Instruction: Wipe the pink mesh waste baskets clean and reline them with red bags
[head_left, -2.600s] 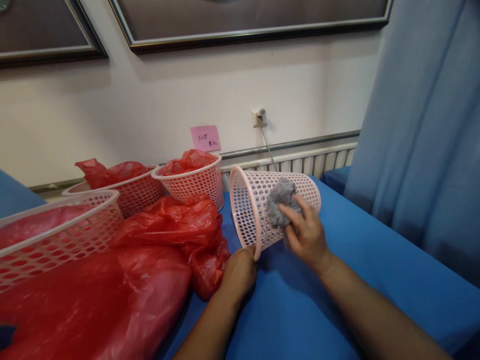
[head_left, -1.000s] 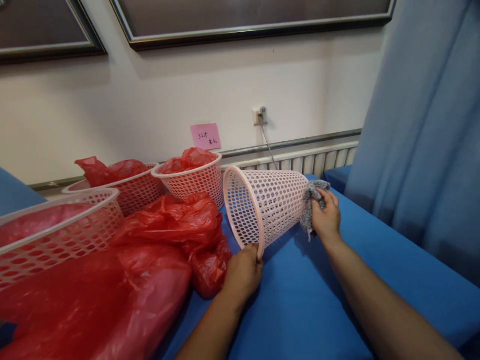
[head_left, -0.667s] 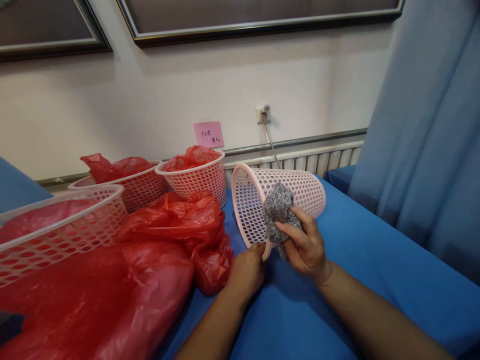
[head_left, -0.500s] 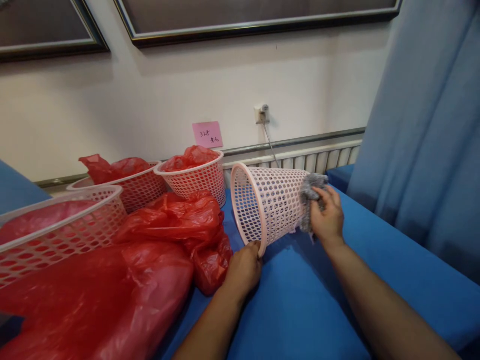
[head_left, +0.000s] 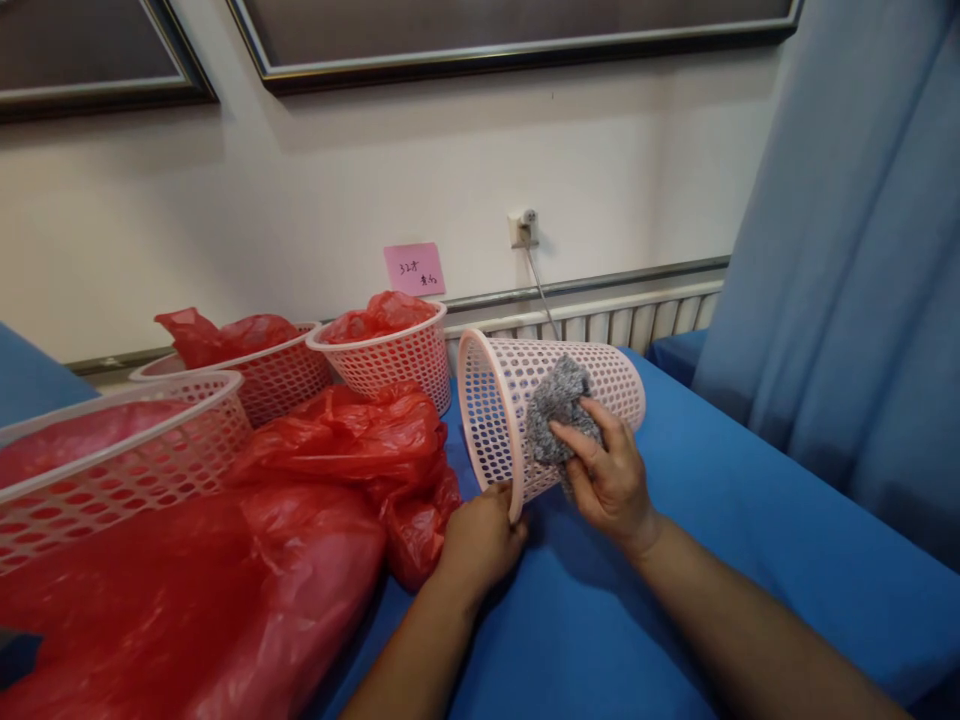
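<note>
A pink perforated plastic basket (head_left: 502, 400) lies on its side on the blue table (head_left: 750, 520), its mouth turned toward the left. My left hand (head_left: 480, 538) is closed on the lower part of the basket's rim. My right hand (head_left: 609, 480) grips a grey cloth (head_left: 556, 405) and presses it against the basket's outer wall near the rim.
Crumpled red plastic bags (head_left: 262, 540) cover the table's left side. Three other pink baskets lined with red bags stand at the left (head_left: 112, 460) and back (head_left: 247, 375) (head_left: 390, 355). A blue curtain (head_left: 862, 250) hangs at right. A socket with a cable (head_left: 523, 230) is on the wall.
My right hand has slid the grey cloth back and forth along the basket's side, from its base toward the rim. My left hand has kept its hold on the rim.
</note>
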